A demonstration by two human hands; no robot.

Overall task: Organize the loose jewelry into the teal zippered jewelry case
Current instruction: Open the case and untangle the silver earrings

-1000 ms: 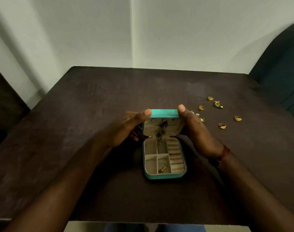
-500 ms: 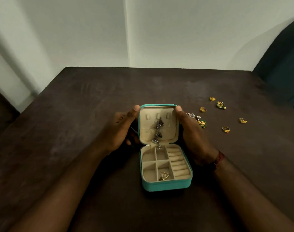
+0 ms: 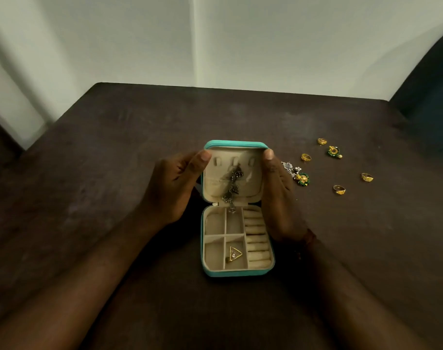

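Observation:
The teal jewelry case (image 3: 236, 273) stands open on the dark table, its lid upright. My left hand (image 3: 175, 184) grips the lid's left edge, thumb on the beige lining. My right hand (image 3: 278, 195) holds the lid's right edge, thumb at the top corner. A dark chain (image 3: 232, 184) hangs from the lid's hooks into the tray. A gold triangular pendant (image 3: 234, 254) lies in a front compartment. Loose on the table to the right are gold rings (image 3: 339, 189), a green-and-gold earring (image 3: 302, 178), another green earring (image 3: 334, 151) and a silver piece (image 3: 289, 168).
The dark wooden table (image 3: 114, 173) runs back to a pale wall. A dark teal chair back (image 3: 432, 97) rises at the right. Further gold rings (image 3: 366, 177) (image 3: 321, 141) (image 3: 306, 157) are scattered toward the right side.
The lid has swung up from half-shut to upright with both hands on it. The view has shifted a little closer.

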